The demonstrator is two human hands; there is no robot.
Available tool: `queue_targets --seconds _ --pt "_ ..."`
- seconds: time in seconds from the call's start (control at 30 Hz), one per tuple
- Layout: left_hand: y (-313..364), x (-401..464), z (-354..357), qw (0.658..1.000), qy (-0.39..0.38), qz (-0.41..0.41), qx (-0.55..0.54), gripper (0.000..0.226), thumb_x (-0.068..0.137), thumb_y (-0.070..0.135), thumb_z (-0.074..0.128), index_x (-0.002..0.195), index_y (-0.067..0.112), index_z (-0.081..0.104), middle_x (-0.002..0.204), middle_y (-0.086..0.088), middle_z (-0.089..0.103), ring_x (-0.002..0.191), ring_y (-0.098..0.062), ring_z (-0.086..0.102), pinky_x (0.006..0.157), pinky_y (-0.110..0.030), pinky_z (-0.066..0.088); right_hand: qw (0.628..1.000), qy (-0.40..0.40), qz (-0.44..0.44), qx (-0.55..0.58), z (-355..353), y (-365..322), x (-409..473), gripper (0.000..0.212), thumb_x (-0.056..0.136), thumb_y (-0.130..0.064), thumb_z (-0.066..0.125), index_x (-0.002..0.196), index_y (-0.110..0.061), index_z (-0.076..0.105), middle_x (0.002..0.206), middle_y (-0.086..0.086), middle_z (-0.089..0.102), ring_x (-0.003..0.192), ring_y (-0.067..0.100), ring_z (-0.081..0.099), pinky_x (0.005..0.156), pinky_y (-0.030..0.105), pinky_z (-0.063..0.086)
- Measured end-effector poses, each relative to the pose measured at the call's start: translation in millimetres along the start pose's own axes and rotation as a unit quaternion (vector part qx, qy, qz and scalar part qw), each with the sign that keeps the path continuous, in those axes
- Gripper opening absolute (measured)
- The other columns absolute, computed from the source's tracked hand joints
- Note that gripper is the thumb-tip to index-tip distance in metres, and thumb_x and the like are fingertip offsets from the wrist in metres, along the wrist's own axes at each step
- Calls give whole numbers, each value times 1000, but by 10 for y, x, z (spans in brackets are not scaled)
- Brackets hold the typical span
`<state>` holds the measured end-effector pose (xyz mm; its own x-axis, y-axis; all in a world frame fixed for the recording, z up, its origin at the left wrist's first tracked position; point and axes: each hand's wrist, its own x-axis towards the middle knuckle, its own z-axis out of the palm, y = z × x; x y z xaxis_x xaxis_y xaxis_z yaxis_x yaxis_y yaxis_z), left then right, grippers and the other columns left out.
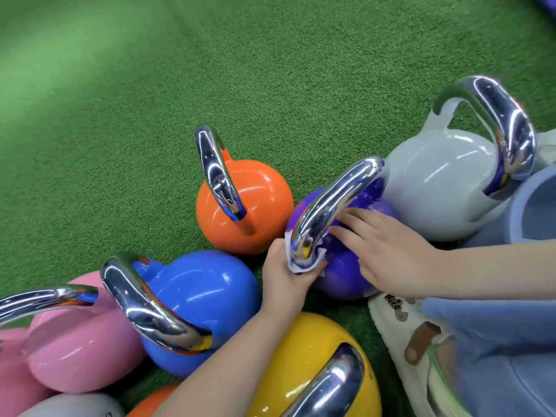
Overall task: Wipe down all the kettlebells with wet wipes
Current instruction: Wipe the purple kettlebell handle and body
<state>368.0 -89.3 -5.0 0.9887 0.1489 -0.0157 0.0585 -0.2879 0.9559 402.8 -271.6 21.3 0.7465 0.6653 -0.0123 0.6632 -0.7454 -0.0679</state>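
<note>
right of centre in the frame, the purple kettlebell (340,275) stands on the green turf (210,70). the left hand (285,275) grips a white wet wipe (301,266) curled round the base of its chrome handle (331,200). the right hand (388,251) lies flat on the purple body, fingers straight and slightly spread. orange kettlebell (258,206) and grey kettlebell (436,182) sit just beside it.

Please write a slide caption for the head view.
Left hand rubs a wipe on the purple kettlebell handle; right hand steadies it.
</note>
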Motion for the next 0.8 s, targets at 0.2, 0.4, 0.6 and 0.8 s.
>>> queue_targets --seconds 0.2,0.4,0.6,0.8 --pt "0 248 -270 971 -190 -35 141 57 65 2 80 103 27 45 88 21 50 79 7 50 72 2 38 998 -1 -24 -61 47 -12 -72 94 36 -27 79 122 3 58 126 28 55 114 41 57 88 51 49" --pt "43 382 -282 948 -241 11 207 41 71 35 59 103 9 60 101 -5 60 95 -13 56 84 -22 46 997 -2 -26 -70 48 -21 -79 91 38 -25 77 122 4 58 126 29 55 114 42 56 87 52 49" --pt "63 510 -264 936 -257 29 237 39 66 18 60 101 1 57 102 -11 60 100 -23 56 84 -34 46 996 20 -23 -79 89 -30 -74 93 38 -26 78 123 4 57 126 29 54 115 42 56 88 53 48" --pt "-13 373 -296 952 -272 -10 138 46 53 16 82 91 5 59 90 -10 60 75 -21 62 65 -44 54 996 31 -27 -85 100 -24 -88 94 39 -29 78 124 4 56 129 29 53 117 41 54 90 51 49"
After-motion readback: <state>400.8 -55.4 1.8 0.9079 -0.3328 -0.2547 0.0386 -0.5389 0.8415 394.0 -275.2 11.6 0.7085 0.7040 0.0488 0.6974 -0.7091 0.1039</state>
